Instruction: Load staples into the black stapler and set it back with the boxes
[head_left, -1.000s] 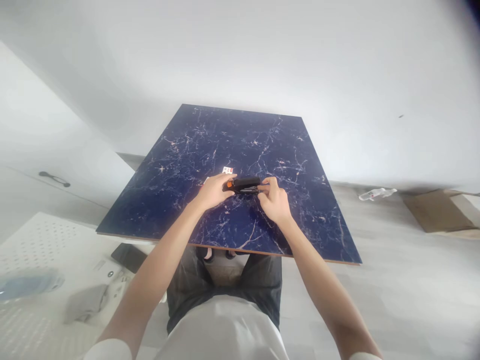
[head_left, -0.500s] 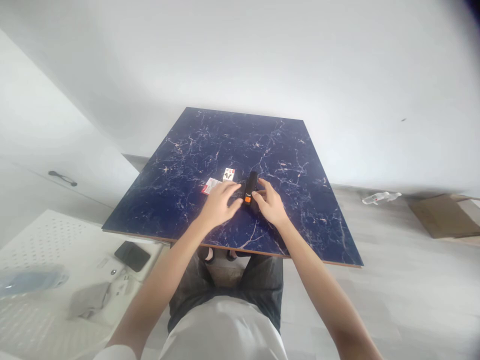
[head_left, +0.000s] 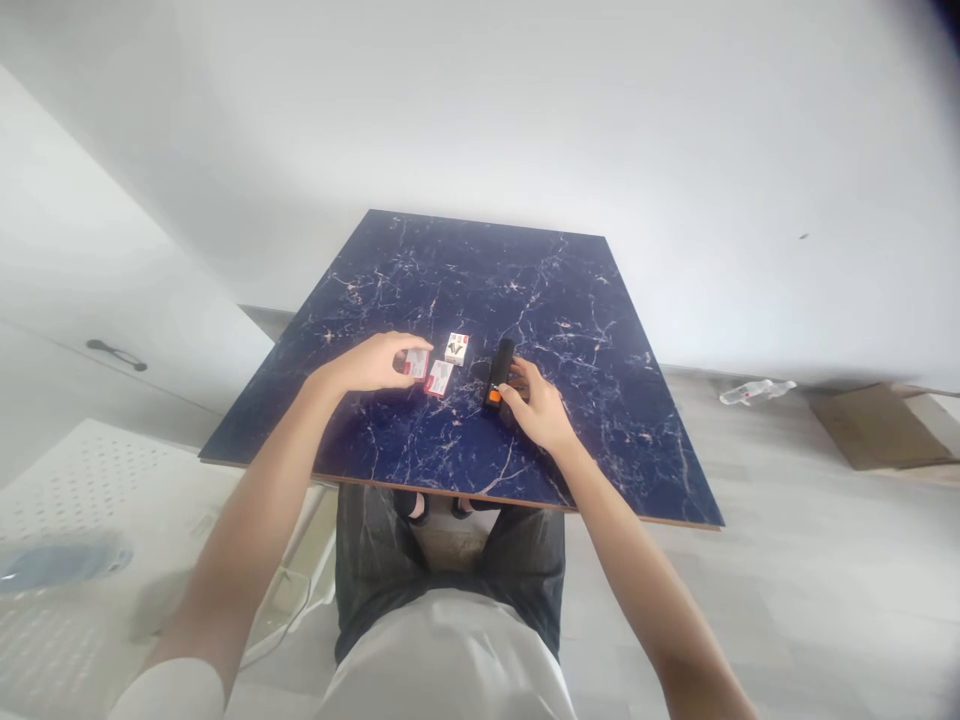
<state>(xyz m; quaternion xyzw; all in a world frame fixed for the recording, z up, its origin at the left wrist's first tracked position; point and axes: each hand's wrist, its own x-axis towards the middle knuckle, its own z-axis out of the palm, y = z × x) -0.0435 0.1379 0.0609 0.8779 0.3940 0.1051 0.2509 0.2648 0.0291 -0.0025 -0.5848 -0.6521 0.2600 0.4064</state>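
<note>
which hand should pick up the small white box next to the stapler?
Left, probably. The left hand is at the red-and-white packet just beside the small white box, while the right hand holds the black stapler.

I see a black stapler with an orange end lying flat on the blue marble table; two small red-and-white boxes sit just beside it.
</note>
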